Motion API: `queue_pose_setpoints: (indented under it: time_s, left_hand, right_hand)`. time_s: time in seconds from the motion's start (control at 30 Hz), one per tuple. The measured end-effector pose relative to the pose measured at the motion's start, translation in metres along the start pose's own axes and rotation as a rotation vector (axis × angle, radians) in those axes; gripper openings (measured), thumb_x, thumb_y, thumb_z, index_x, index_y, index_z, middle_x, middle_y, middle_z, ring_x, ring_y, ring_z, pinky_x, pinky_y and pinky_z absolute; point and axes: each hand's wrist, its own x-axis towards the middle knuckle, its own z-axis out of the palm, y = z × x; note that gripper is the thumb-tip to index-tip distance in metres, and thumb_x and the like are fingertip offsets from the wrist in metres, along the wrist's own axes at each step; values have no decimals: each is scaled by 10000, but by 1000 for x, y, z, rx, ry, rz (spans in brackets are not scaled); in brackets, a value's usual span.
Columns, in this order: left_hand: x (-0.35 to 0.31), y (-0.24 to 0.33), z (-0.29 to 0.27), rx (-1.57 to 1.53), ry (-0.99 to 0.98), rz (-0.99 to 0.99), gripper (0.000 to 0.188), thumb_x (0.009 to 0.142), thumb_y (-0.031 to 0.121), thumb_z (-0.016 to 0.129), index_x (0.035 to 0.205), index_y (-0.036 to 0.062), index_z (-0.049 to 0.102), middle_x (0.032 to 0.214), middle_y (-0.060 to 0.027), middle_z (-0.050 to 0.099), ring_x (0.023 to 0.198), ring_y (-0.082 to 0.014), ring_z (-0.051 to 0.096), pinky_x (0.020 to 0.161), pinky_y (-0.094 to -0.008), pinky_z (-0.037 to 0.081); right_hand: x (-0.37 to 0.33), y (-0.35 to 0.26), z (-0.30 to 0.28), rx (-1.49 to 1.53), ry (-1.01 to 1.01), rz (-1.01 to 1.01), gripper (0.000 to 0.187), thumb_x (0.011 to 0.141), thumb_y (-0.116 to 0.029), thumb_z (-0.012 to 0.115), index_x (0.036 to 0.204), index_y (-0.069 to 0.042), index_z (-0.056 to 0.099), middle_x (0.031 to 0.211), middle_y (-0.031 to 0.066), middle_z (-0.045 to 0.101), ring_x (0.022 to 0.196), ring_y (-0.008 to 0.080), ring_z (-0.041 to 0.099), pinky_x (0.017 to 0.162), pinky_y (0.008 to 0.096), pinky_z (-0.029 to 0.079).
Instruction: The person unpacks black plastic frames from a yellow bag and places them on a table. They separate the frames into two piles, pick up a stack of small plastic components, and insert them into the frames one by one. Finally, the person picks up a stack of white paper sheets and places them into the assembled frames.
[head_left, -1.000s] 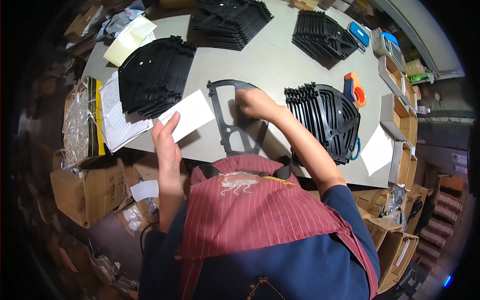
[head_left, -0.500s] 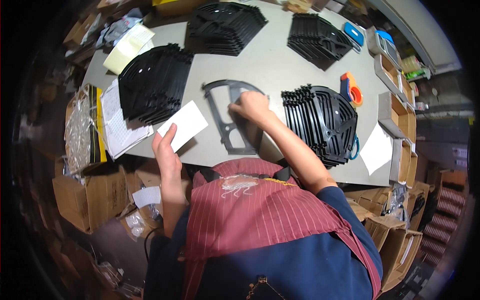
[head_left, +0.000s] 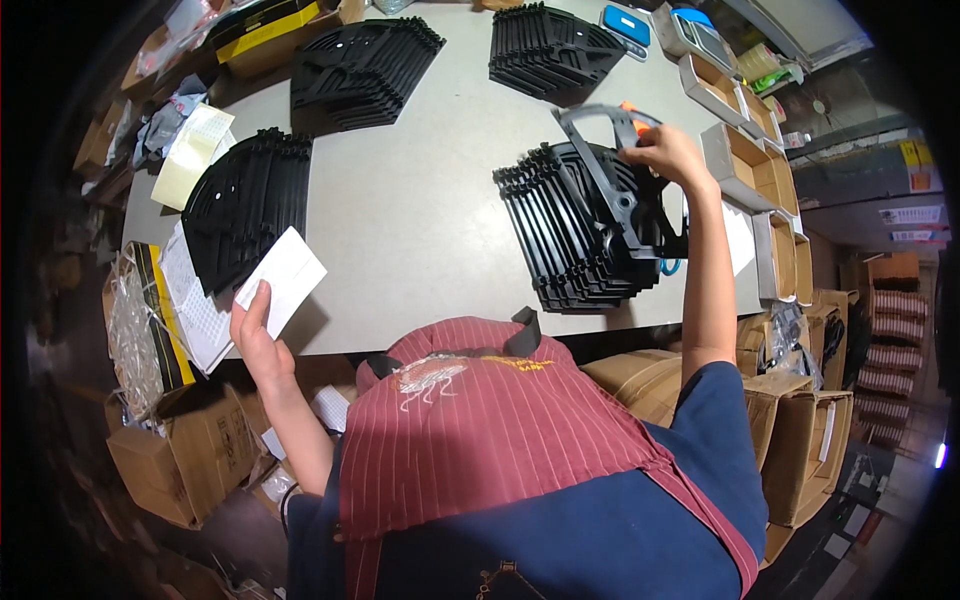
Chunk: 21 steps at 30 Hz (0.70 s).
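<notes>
My left hand (head_left: 262, 345) pinches a white paper sheet (head_left: 288, 283) between thumb and fingers, over the table's near left edge. At the right, my right hand (head_left: 670, 157) grips a dark plastic frame (head_left: 607, 190), curved along one side with large openings. It is tilted above the right stack of black frames (head_left: 555, 235); whether it touches the stack I cannot tell. Beside the white sheet stands the left stack of black frames (head_left: 250, 205), and under that stack's near side lie printed papers (head_left: 190, 295).
Two more stacks of black frames, one at the back left (head_left: 365, 70) and one at the back (head_left: 550, 52), stand on the grey table (head_left: 420, 220). Open cardboard trays (head_left: 745, 165) line the right edge. An orange tape dispenser (head_left: 633, 112) is partly hidden. Cardboard boxes (head_left: 185, 455) stand below.
My right hand has lifted the frame off the middle of the table and carried it right, over the right stack. My left hand still holds the white sheet. The whole view has shifted.
</notes>
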Motion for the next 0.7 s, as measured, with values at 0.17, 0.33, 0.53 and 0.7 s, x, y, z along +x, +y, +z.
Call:
queue_pose_setpoints:
  time_s: [0.17,0.33,0.53,0.7]
  left_hand:
    - [-5,6,37,30,-130,30,316,955,92,684,1229,-55,624,1186,-118,672,1105,-178,617,1019,-304,439]
    - [-18,16,77,88,-228,95,315,917,66,703,1198,-43,612,1141,-109,678,1060,-165,634,978,-305,468]
    - [-56,29,136,197,-499,270,215,857,-74,628,1056,0,657,1131,-96,691,1014,-141,632,920,-277,492]
    - [-68,33,149,376,-595,669,291,728,-143,644,937,48,711,1328,-163,610,1204,-287,602,1010,-370,487]
  right_hand:
    - [-6,18,67,-99,-105,-100,527,800,-534,757,865,-12,758,781,208,706,771,327,711,705,429,543]
    - [-41,-41,52,-299,149,-94,674,880,-633,666,742,26,702,675,199,662,701,347,692,671,424,533]
    - [-81,-134,58,929,-377,-493,456,995,-444,632,1132,-20,728,940,65,730,897,138,658,833,306,528]
    - [-104,-169,66,1285,-407,-610,474,1026,-392,604,1242,26,666,1084,44,691,1000,127,589,933,293,462]
